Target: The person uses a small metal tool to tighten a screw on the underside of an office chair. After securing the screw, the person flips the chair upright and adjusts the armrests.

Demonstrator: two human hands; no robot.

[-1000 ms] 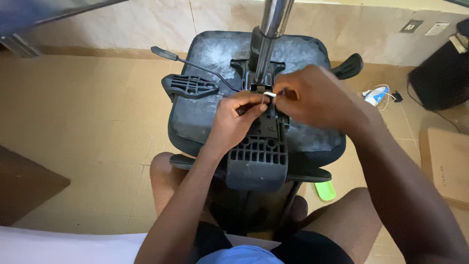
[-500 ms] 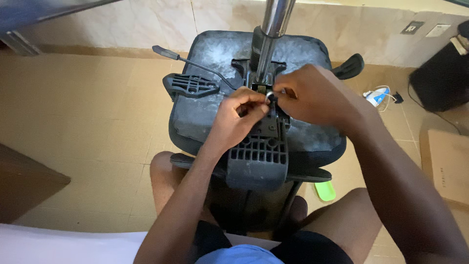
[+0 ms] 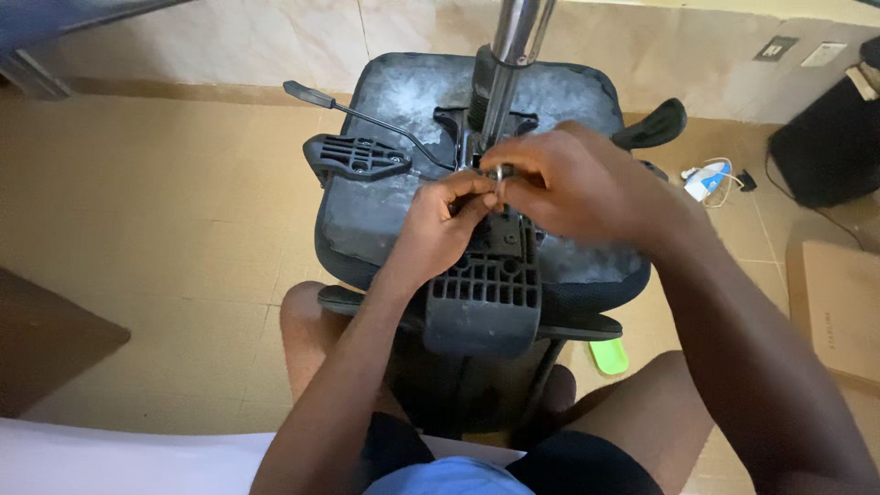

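Tiled floor under an upturned chair seat — we are fitting a small metal part at its middle. Left hand and right hand both pinch it; next likely needs steady pressing.

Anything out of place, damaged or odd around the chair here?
The office chair lies upside down, its seat underside scuffed and greyish. The left hand and right hand pinch a small part by the metal column. A charger lies loose on the floor.

A tan tiled floor runs to a pale marbled wall base. A flat brown cardboard box lies near a black bin; a lime-green plastic piece rests nearby.
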